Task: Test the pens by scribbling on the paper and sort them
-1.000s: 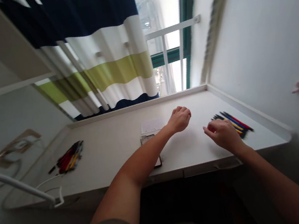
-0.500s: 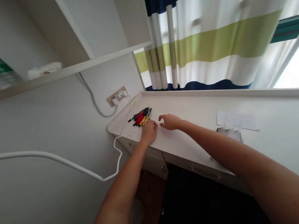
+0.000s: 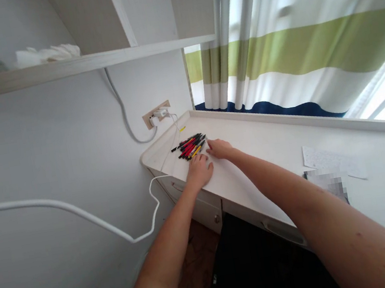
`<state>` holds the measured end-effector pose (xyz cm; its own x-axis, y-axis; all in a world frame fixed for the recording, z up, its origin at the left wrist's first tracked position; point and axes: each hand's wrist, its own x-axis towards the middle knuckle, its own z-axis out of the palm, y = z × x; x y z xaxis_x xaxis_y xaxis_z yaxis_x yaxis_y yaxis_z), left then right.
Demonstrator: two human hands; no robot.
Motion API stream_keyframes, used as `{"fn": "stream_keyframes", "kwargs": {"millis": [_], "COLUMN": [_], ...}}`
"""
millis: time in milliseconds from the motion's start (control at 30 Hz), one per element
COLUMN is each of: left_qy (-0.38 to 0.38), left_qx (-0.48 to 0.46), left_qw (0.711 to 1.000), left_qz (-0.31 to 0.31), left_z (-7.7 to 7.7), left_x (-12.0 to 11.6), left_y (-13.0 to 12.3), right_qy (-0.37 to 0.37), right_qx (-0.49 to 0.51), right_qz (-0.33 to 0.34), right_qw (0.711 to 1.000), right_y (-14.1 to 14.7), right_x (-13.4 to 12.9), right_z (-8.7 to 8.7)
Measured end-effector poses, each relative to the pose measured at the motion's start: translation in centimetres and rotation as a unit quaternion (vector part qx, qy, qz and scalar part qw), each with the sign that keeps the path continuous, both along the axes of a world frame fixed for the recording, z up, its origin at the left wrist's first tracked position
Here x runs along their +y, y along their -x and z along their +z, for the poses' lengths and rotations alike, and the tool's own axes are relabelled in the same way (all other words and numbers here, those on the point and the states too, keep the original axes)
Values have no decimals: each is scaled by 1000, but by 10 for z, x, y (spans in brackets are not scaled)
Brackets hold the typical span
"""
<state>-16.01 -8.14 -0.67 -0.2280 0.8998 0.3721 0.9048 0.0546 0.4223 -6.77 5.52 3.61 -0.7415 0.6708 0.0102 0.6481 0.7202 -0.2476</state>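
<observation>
A loose pile of pens (image 3: 189,147), black, red and yellow, lies on the white desk (image 3: 255,173) near its left corner. My left hand (image 3: 199,171) rests on the desk at the near side of the pile, fingers spread, with the fingertips close to the pens. Just right of the pile is my right hand (image 3: 219,149), its fingers curled and pointing down toward the pen ends. Whether its fingertips hold a pen is too small to make out.
Sheets of paper (image 3: 332,161) lie on the right of the desk. A white cable (image 3: 79,213) crosses the left side in front of the wall. Plugs sit in a wall socket (image 3: 156,114) behind the pens. A shelf (image 3: 109,57) overhangs at upper left.
The view has shifted, so the desk sits differently in the picture. My right hand has moved closer to the pens' right ends, and the fingers of my left hand have spread out.
</observation>
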Motion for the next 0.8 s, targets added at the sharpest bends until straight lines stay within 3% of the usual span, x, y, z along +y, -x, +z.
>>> {"fn": "stream_keyframes", "kwargs": {"millis": [133,233,367,433,500,600,700,800], "left_qy": [-3,-35,-65,-52,-23,15,51,84], "left_qx": [12,-6,-181,-336,-468,-578,-618,-641], "left_qw": [1000,999,977,929,861,769,722,698], "left_qz": [2,-17,-87,-143,-197,-271,-307,-309], "left_z": [2,5,15,25,36,48,51,47], "left_x": [-3,1,32,58,84,116,139,153], "left_y": [2,-7,-51,-87,-129,-192,-250,-294], "right_qy": [5,7,131,180,220,264,292,330], "right_qx": [7,66,258,327,368,393,442,524], "right_qz": [-24,-31,-56,-56,-60,-91,-145,-194], "right_qw": [1000,997,956,926,901,876,835,761], "right_y": [-28,-69,-148,-192,-234,-292,-339,-371], "right_x": [6,8,5,0,-6,-16,-20,-19], "right_z": [10,21,32,33,30,22,11,2]}}
